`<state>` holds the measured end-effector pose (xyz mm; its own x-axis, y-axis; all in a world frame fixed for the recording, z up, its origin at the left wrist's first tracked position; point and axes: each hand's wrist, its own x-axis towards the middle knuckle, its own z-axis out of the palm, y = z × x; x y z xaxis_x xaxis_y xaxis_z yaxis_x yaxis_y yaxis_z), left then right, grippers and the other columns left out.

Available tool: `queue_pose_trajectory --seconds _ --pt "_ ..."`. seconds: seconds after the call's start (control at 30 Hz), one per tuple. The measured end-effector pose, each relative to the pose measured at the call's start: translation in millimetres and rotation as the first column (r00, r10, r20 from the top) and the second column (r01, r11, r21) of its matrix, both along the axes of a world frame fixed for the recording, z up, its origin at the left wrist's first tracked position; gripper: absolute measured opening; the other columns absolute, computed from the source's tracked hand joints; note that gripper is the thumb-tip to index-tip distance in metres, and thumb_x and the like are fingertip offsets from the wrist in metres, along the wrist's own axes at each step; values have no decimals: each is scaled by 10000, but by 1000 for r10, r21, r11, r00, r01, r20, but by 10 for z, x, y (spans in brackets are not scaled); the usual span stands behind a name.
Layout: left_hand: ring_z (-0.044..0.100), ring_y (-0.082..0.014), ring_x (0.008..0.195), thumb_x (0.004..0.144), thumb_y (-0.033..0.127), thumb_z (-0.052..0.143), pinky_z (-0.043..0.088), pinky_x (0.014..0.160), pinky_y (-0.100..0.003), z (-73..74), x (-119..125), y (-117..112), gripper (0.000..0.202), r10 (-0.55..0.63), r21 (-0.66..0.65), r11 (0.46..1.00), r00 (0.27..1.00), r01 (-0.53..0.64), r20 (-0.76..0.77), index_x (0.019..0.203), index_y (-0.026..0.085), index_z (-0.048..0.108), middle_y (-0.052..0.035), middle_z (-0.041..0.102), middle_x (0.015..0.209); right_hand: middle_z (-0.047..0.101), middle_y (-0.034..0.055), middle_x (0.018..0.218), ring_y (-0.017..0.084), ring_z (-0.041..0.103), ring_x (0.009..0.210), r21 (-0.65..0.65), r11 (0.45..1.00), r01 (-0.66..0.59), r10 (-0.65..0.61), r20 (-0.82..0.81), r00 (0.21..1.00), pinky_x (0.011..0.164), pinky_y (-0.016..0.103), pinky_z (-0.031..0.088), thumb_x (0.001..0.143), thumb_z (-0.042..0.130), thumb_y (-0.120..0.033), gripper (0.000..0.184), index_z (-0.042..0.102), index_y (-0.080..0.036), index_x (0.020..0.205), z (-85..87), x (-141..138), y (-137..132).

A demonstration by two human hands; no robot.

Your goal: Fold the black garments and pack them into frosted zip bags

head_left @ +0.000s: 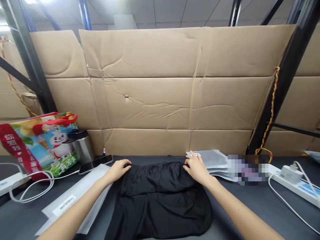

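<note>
A black garment (165, 206) with a gathered upper edge lies spread on the dark table, its right side rounded and its front running out of view. My left hand (120, 169) is closed at its upper left corner, thumb and fingertips on the cloth. At the upper right corner my right hand (196, 167) grips the edge between thumb and finger, the other fingers a little apart. Under my left forearm are white plastic bags (87, 190), one with a barcode label. Beside my right hand lies a stack of translucent bags (212, 160).
At left stand a colourful carry bag (58, 143) and a steel flask (83, 146), with a phone (96, 164) on a white cable. Power strips lie at left (10, 183) and right (300, 186). A cardboard wall (155, 100) rises behind, between dark metal posts.
</note>
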<state>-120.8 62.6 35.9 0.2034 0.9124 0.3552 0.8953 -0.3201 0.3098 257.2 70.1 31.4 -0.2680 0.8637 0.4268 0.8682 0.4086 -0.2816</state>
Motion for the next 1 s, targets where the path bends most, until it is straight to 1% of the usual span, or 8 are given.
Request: queue_pose_trajectory --seconds 0.13,0.3,0.43,0.5,0.57,0.67,0.77,1.0 --pt "651 -260 978 822 394 501 463 886 -343 63 25 -97 236 0 30 1000 993 -4 117 880 207 632 -59 719 999 682 102 1032 282 460 1232 13 999 -42 43 -101 994 1056 466 252 831 518 -172 153 670 -166 837 35 19 -60" --pt "634 -254 987 857 496 493 489 845 -336 331 -9 -478 307 -101 -22 993 915 119 391 873 201 574 -72 695 1041 697 47 980 213 641 909 -61 981 -187 164 -268 949 808 317 475 880 487 -387 253 658 -214 951 288 215 -370" --pt "634 -232 876 814 417 616 498 767 -291 612 -114 -1015 210 -146 -196 939 842 283 519 837 209 612 -29 687 889 697 21 914 209 629 891 -335 799 -499 310 -482 819 779 288 472 816 579 -442 251 671 -216 872 539 496 -737" --pt "624 -248 914 806 405 622 486 806 -310 736 -146 -1247 194 -179 -330 867 853 372 491 820 213 645 -23 692 889 697 22 943 215 619 948 -473 670 -572 348 -480 805 818 288 465 779 637 -418 222 682 -222 870 640 612 -867" --pt "604 -279 1006 834 422 579 457 885 -360 817 -135 -1388 227 -215 -420 799 857 431 469 867 222 679 -25 702 969 701 21 941 215 625 939 -551 609 -571 380 -428 820 817 288 468 779 642 -419 222 693 -227 879 707 654 -930" --pt "580 -277 1097 911 438 464 413 968 -383 782 -4 -1405 311 -202 -381 863 918 332 342 1038 265 689 -12 679 1121 705 18 912 205 639 863 -436 771 -463 343 -327 880 785 302 479 880 496 -445 287 690 -235 903 686 513 -925" --pt "500 -253 1222 953 449 391 356 1040 -390 521 229 -1281 366 -154 -298 937 982 181 112 1246 336 579 16 568 1311 695 50 1023 224 635 944 -220 920 -325 274 -234 933 849 348 473 949 352 -403 367 670 -228 1004 461 192 -884" --pt "161 -298 1387 976 467 361 188 1087 -562 -244 466 -930 516 -278 -190 954 924 232 -265 1450 378 178 4 221 1516 407 141 1414 277 306 1340 -169 966 -196 220 137 966 1099 465 269 961 312 -405 522 435 -91 1360 -197 -228 -769"
